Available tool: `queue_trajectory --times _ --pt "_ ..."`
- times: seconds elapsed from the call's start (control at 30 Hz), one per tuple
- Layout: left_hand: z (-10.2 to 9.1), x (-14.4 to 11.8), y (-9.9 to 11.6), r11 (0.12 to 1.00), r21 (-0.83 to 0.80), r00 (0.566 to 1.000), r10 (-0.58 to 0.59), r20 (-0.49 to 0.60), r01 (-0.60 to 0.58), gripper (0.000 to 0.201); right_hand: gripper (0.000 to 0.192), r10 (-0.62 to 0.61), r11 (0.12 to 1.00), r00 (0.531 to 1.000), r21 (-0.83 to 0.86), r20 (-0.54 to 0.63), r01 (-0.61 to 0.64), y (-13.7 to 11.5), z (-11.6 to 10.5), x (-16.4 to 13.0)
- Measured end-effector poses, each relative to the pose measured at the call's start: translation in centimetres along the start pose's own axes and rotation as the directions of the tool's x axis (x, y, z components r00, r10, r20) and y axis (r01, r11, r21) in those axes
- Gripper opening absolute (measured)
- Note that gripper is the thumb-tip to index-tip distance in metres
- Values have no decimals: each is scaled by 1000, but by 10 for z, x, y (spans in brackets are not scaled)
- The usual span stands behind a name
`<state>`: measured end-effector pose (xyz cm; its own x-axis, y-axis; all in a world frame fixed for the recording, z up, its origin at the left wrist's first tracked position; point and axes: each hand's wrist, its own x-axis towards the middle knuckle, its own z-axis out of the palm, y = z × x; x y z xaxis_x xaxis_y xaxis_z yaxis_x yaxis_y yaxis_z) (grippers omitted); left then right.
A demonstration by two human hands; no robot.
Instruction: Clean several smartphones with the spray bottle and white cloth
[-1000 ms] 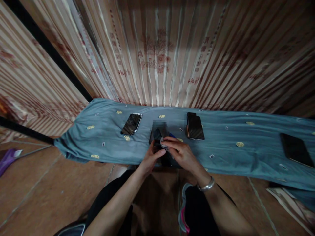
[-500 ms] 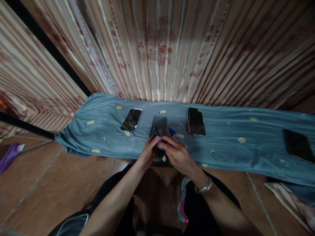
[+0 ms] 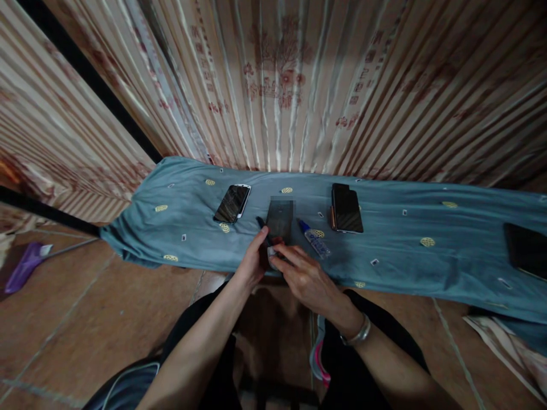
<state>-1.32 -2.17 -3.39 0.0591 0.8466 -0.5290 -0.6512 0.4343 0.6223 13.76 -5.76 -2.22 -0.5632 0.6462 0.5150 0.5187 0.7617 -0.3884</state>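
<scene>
My left hand [image 3: 252, 259] is closed round a slim dark strip-like object [image 3: 260, 222], whose far end sticks out past my thumb; its exact kind does not show. My right hand [image 3: 304, 276] meets it from the right, fingertips pressed together at a small greyish piece [image 3: 272, 251] between the hands. What the right fingers grip is mostly hidden. Just beyond the fingers a dark phone [image 3: 281, 219] lies on the cloth, its far end blurred out. Right of that phone lies a clear tube with a blue pointed cap [image 3: 314, 239].
A patterned blue-green cloth [image 3: 397, 250] covers the long bench. On it rest a phone [image 3: 233, 203] at left, stacked phones [image 3: 347, 209] at right and another dark device [image 3: 527, 250] farther right. A curtain [image 3: 277, 131] hangs behind. On the floor lies a purple brush head [image 3: 26, 266].
My right hand has shifted down and left, uncovering the clear tube. The dark strip's far end now points up and left, and more of the middle phone shows. The view has moved slightly.
</scene>
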Motion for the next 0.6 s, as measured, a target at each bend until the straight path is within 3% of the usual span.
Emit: queue_trajectory --times 0.2,0.6 --pt "-4 1 11 999 -7 997 45 -68 -46 50 41 -8 995 999 98 52 3 -6 -4 -3" --pt "-3 -4 17 996 -80 998 40 -47 -44 62 35 20 937 999 349 -33 -7 -1 -9 -3"
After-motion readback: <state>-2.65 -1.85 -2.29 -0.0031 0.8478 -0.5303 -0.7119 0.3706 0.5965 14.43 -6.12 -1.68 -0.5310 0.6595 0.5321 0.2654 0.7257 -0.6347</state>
